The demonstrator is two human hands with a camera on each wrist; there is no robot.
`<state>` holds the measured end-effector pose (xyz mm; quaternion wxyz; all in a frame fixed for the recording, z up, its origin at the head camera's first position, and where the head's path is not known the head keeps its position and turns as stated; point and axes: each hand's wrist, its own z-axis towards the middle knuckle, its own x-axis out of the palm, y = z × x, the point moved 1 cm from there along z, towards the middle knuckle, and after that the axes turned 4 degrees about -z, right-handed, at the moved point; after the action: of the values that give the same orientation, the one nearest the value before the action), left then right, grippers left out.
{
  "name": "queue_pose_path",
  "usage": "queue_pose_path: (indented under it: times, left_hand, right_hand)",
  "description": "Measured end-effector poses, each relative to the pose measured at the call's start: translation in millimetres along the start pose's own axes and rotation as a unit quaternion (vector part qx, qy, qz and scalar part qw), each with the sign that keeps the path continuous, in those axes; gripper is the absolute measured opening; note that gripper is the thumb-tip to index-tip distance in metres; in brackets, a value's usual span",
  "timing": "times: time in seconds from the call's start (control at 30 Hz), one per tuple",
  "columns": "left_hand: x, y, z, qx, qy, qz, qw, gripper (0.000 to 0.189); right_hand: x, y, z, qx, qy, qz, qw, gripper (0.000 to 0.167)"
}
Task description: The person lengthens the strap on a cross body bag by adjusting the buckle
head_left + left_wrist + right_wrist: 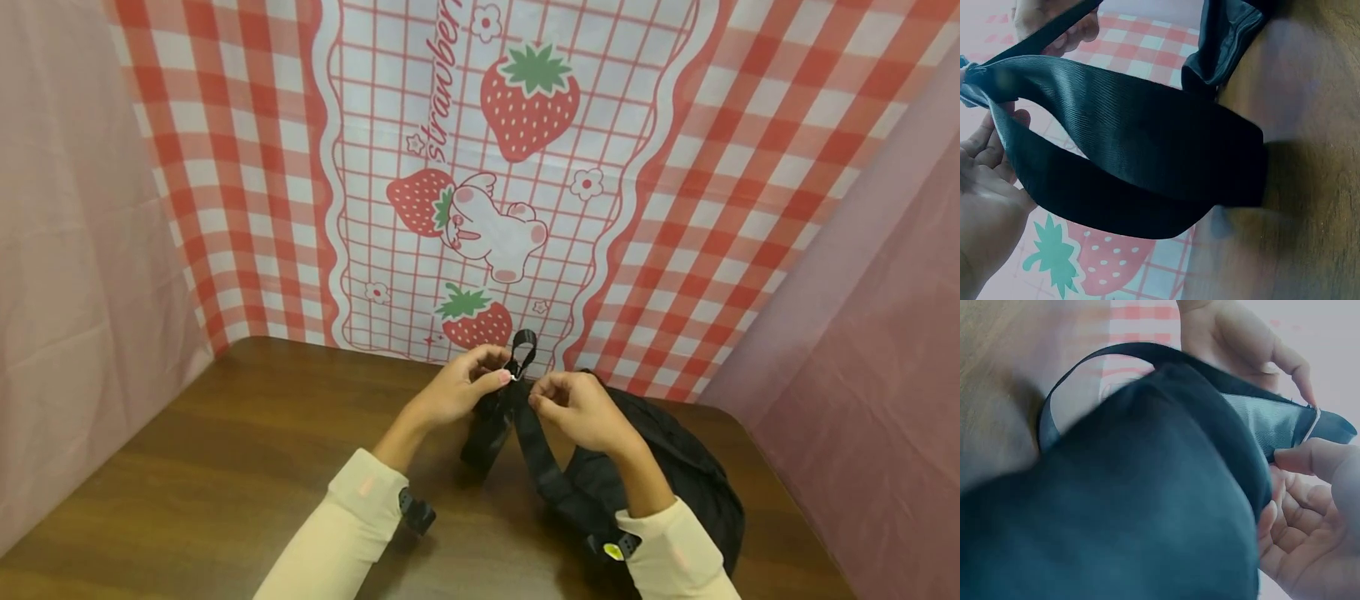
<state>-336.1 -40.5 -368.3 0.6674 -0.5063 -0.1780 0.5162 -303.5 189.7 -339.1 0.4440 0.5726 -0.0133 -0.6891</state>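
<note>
A black fabric bag [678,454] lies on the table under and beside my right forearm. From it a black strap [534,454] rises to both hands, and its end makes a small loop [527,334] above the fingers. My left hand [453,390] pinches the strap near its top. Close to those fingertips a thin white band [1312,425] crosses the strap in the right wrist view. Just to the right, my right hand [583,408] pinches the strap's edge between thumb and curled fingers. A wide strap fold [1129,131] hangs below the left hand.
The brown wooden table [187,467] has a red-and-white checked strawberry cloth [465,75] hanging behind it. Pink curtains [82,250] close off the left and right sides. Dark wrist devices [417,511] are worn at both cuffs.
</note>
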Motion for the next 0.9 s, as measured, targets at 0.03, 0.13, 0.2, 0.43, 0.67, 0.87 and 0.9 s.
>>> queue_pose_path:
  times: [0.03, 0.13, 0.2, 0.43, 0.67, 0.87, 0.9]
  left_hand:
    - [-1.1, 0.1, -0.2, 0.0, -0.003, -0.006, 1.0, 0.046]
    - [-4.9, 0.3, -0.9, 0.006, -0.011, -0.018, 0.9998, 0.046]
    - [-7.6, 0.4, -0.6, 0.01, -0.018, -0.017, 0.9997, 0.047]
    - [-12.4, 1.5, 0.8, 0.013, -0.026, 0.002, 0.9996, 0.05]
    - [-12.8, -0.5, -0.7, 0.009, -0.022, 0.009, 0.9997, 0.046]
    - [-12.4, -1.3, -0.7, 0.006, -0.013, 0.008, 0.9999, 0.046]
    - [-12.3, -1.4, -0.6, 0.006, -0.012, 0.008, 0.9999, 0.046]
  right_hand:
    - [0, 0, 0.3, 0.0, 0.005, 0.002, 1.0, 0.01]
    - [1, -1, 0.8, 0.001, 0.023, 0.006, 0.9997, 0.009]
    - [1, -1, 1.1, 0.001, 0.03, 0.004, 0.9995, 0.009]
    - [2, -1, 1.8, -0.011, 0.048, -0.012, 0.9987, 0.01]
    - [1, -3, 0.8, -0.028, 0.078, -0.019, 0.9963, 0.01]
    - [1, -5, -0.1, -0.031, 0.11, -0.01, 0.9934, 0.011]
    - [1, -5, -0.3, -0.03, 0.116, -0.008, 0.9927, 0.011]
